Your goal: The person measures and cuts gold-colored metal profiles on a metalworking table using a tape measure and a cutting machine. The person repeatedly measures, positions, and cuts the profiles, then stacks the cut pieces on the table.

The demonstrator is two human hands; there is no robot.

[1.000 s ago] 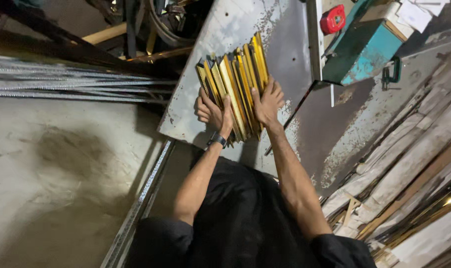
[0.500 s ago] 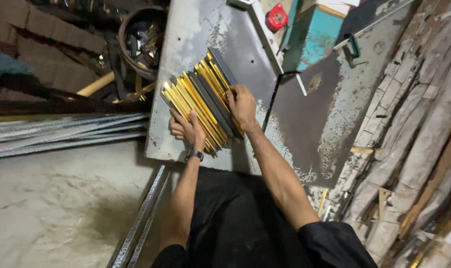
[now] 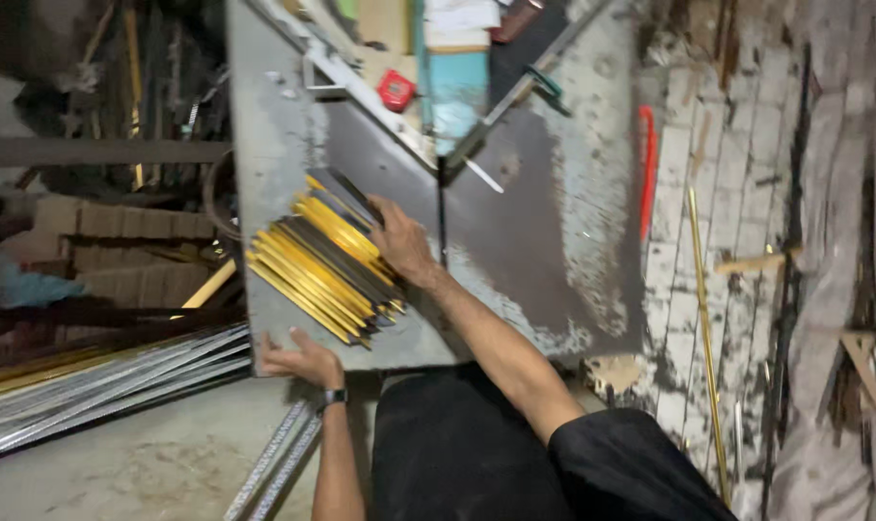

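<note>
At the far left, a bundle of long grey metal strips [image 3: 100, 386] lies on the floor, running under the corner of the desk [image 3: 554, 241], a worn grey metal plate.

The left hand [image 3: 303, 359] rests at the desk's near edge, palm down, fingers spread and released, gripping nothing; a dark watch [image 3: 334, 396] sits on the wrist. Just above it lies the stack of short gold and dark strips [image 3: 327, 260], fanned slantwise on the bare metal, its lower ends close to that edge.

The right hand [image 3: 399, 241] lies on the upper right side of the stack, fingers flat and pressing against the strips rather than closed around them.

To square the stack well, it seems best to bring the left hand against the loose lower ends while the right holds the opposite side, then push both sides evenly so the strips slide flush without spilling over the edge.

Further right, a slot cuts the plate, with a red button [image 3: 396, 89] and a teal box [image 3: 454, 92] beyond. Past the desk, a red bar [image 3: 646, 174] and a thin brass rod [image 3: 703, 318] lie on the pale brick floor.
</note>
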